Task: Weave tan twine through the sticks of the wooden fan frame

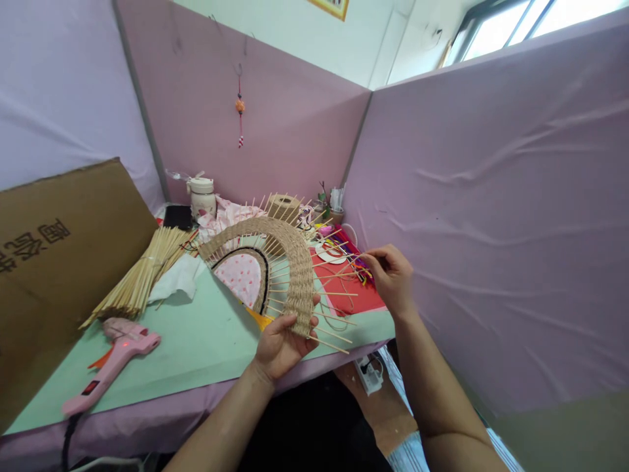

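Observation:
A half-round woven fan (pixel 299 262) is held up over the table, with thin sticks radiating past its tan twine band. At its middle is a pink-patterned half disc (pixel 240 278) edged in black. My left hand (pixel 285 344) grips the fan's lower right end, thumb in front and fingers behind. To the right of the stick tips, my right hand (pixel 393 275) is closed in a pinch on a thin strand that looks like twine. Loose twine (pixel 339 322) loops below the sticks, over the red sheet (pixel 351 303) and table.
A pink glue gun (pixel 115 360) with a lit red light lies at the left, near a bundle of sticks (pixel 142 275) and a white cloth (pixel 175 278). Behind the fan stand a twine roll (pixel 284 207) and a lidded bottle (pixel 202 196). A cardboard sheet (pixel 63 262) borders the left.

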Motion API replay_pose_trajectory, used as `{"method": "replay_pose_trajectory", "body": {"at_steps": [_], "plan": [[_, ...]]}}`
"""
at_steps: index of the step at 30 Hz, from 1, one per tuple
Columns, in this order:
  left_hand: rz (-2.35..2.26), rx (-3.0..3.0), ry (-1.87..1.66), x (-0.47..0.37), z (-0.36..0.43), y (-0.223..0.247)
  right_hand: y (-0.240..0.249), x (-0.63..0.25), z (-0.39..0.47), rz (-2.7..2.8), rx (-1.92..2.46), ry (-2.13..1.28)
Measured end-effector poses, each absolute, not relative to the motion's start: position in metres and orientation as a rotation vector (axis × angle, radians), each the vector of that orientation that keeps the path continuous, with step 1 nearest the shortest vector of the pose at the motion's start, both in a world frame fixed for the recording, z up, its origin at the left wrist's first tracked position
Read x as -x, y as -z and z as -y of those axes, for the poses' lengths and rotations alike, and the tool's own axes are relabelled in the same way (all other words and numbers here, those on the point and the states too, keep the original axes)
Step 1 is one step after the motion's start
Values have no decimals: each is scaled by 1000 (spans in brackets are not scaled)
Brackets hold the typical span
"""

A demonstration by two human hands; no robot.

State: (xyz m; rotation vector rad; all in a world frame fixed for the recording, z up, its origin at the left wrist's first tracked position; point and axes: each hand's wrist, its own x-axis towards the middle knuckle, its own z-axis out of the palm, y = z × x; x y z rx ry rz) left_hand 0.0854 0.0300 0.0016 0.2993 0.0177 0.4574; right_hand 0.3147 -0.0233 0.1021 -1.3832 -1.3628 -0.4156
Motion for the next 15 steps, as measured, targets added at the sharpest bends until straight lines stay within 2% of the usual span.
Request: {"method": "replay_pose_trajectory", "body": {"at_steps": [4, 8, 15], "plan": [[-23, -307, -466, -83, -29, -1, -127, -306, 21, 1454, 1331, 439], [-27, -297, -460, -81, -28, 0, -136, -300, 8, 1408, 1349, 259], [-23, -282, -483, -75, -29, 2, -93, -300, -5, 1124, 1402, 8]]}}
